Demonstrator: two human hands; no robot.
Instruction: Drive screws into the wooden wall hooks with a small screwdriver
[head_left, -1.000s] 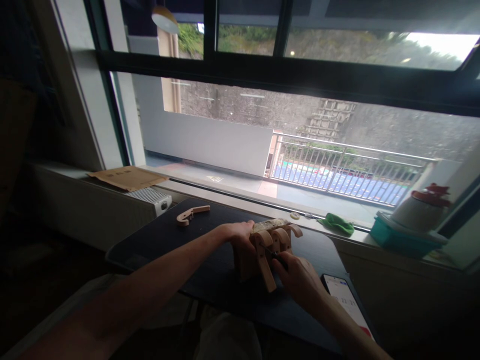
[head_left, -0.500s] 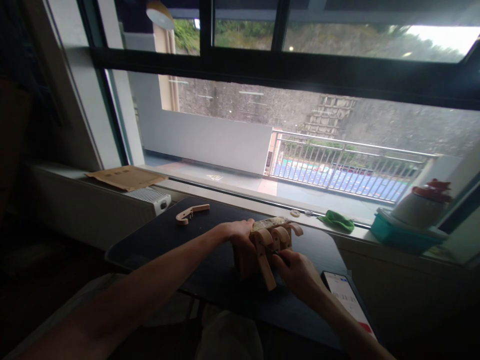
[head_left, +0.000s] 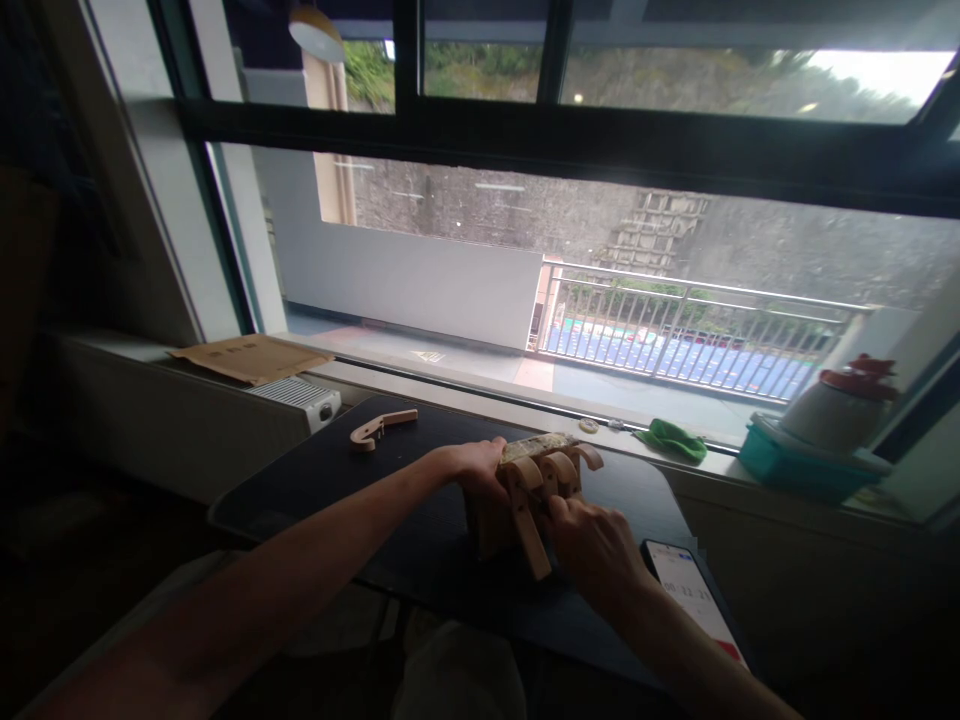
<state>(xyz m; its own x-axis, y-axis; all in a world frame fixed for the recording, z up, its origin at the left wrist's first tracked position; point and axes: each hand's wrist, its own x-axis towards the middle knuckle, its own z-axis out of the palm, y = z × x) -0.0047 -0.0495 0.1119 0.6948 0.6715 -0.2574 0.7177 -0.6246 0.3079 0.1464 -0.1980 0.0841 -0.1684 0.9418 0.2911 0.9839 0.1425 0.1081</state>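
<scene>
A pale wooden model (head_left: 534,487) with several curved, hook-ended pieces stands upright on a dark table (head_left: 360,480). My left hand (head_left: 474,470) is wrapped round its left side and holds it steady. My right hand (head_left: 592,545) is closed against the model's right front, fingers curled at one of the wooden pieces; whatever the fingers pinch is hidden. One long wooden piece slants down from the model toward me.
A loose hook-shaped wooden part (head_left: 382,427) lies at the table's far left. A lit phone (head_left: 691,598) rests at the right edge. On the window sill sit brown cardboard (head_left: 251,357), a white device (head_left: 304,398), a green cloth (head_left: 671,440) and a teal tray with a jar (head_left: 814,450).
My right hand has moved up and closer against the model, covering the thin dark tool seen earlier between its fingers. The left hand and model stay put.
</scene>
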